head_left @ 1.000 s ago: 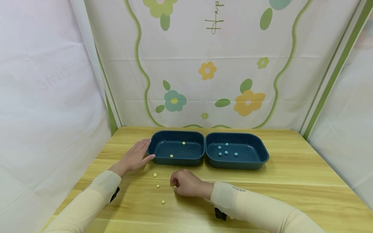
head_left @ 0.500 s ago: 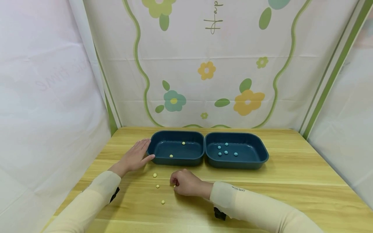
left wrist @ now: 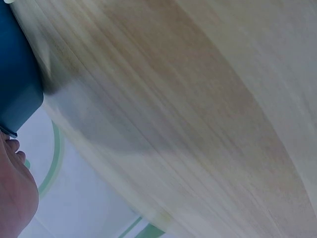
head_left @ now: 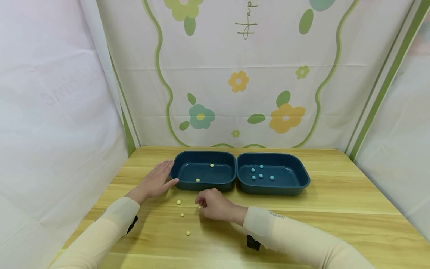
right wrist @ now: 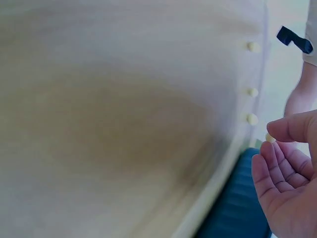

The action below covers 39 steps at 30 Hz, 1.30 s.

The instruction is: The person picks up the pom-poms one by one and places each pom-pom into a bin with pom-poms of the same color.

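My right hand [head_left: 216,204] pinches a small yellow ball [right wrist: 270,138] between thumb and fingertip, just in front of the left blue tray [head_left: 209,186]. In the head view only a sliver of that ball shows. My left hand [head_left: 155,182] rests on the left end of the same tray, fingers straight along its rim and thumb at the front corner. On the table, three more yellow balls lie apart: one [head_left: 178,202] near the tray, one [head_left: 182,215] in the middle, one [head_left: 188,233] nearest me. Two yellow balls sit inside the left tray, one [head_left: 198,180] near its front wall.
Beside the left tray stands a second blue tray [head_left: 273,191], holding several light blue balls [head_left: 261,176]. Both rest on a wood-grain table [head_left: 322,224] towards its back edge. A printed cloth [head_left: 218,56] hangs behind, and white cloth [head_left: 53,112] closes off the left side.
My right hand has lifted slightly off the table and moved towards the trays, with the yellow ball in its fingers. My left hand has stayed where it was.
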Motion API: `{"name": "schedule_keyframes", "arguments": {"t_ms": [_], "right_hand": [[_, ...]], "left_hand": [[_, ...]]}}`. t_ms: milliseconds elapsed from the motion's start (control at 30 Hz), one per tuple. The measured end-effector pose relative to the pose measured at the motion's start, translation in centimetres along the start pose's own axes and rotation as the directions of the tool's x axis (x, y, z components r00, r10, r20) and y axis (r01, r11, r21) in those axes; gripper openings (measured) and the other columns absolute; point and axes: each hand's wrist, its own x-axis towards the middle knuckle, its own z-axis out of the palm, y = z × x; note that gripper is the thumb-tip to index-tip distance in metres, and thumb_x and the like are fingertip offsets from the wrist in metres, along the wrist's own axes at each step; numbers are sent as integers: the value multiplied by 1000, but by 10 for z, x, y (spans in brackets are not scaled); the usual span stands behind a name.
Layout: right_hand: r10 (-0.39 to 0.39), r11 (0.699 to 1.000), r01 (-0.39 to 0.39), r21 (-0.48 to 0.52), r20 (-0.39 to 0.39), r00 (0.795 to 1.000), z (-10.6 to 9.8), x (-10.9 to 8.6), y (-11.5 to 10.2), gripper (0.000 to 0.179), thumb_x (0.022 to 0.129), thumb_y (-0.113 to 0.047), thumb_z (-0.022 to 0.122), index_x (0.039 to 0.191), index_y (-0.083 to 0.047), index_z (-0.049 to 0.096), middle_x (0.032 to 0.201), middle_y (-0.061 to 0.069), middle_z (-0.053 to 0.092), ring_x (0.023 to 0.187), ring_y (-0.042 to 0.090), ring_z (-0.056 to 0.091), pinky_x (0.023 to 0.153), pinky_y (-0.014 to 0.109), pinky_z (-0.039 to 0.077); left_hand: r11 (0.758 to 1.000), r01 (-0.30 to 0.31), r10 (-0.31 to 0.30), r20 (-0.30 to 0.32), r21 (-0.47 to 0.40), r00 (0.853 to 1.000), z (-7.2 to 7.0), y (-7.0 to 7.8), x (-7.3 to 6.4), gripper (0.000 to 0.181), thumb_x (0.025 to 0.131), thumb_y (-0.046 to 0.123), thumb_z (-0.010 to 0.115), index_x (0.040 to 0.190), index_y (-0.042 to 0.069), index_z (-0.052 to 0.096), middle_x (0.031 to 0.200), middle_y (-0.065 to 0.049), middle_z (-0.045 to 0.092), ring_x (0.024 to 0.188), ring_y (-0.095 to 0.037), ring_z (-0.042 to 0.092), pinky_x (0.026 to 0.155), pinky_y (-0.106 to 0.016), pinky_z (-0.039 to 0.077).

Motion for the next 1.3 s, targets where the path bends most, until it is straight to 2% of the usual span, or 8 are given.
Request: {"name": "schedule_keyframes", "arguments": {"t_ms": [167, 433, 667, 900, 1300], "right_hand": [[-8, 1000, 9, 13, -58, 998, -11, 5, -2, 15, 83, 1, 71, 97, -2, 70, 83, -2, 65, 71, 5, 56, 70, 19, 50], [55, 997, -47, 55, -167, 984, -33, 18, -3, 11, 86, -1, 69, 96, -6, 69, 84, -2, 65, 74, 9, 57, 69, 23, 50], [120, 992, -105, 73, -258, 959, -52, 32, 4, 11, 89, -4, 68, 99, -8, 68, 85, -4, 62, 76, 10, 57, 70, 25, 51], [168, 985, -148, 85, -337, 927, -66, 50, 15, 14, 89, -4, 67, 103, -2, 68, 88, -1, 63, 80, 14, 59, 74, 30, 53], [241, 970, -231, 74, -392, 888, -68, 67, 35, 10, 87, -2, 69, 95, -6, 67, 85, 0, 61, 77, 16, 57, 73, 32, 52]], "left_hand": [[1000, -6, 6, -10, -1, 1000, -1, 0, 0, 81, 101, 52, 40, 150, -9, 21, 156, -25, 21, 144, -38, 16, 117, -48, 11], [1000, -17, 17, -20, 1, 1000, -2, 1, -1, 80, 101, 51, 41, 149, -10, 22, 155, -26, 23, 144, -40, 17, 116, -49, 11], [1000, -19, 19, -7, 9, 1000, -2, 1, -1, 80, 102, 51, 40, 150, -9, 20, 155, -26, 22, 144, -39, 16, 116, -49, 11], [1000, -23, 23, -19, 3, 1000, -1, 1, -2, 80, 101, 50, 42, 150, -10, 21, 155, -26, 22, 144, -39, 16, 116, -49, 11], [1000, -10, 10, -3, 5, 1000, 0, -1, -1, 81, 101, 52, 40, 151, -8, 19, 156, -25, 21, 145, -37, 14, 117, -48, 10]]}}
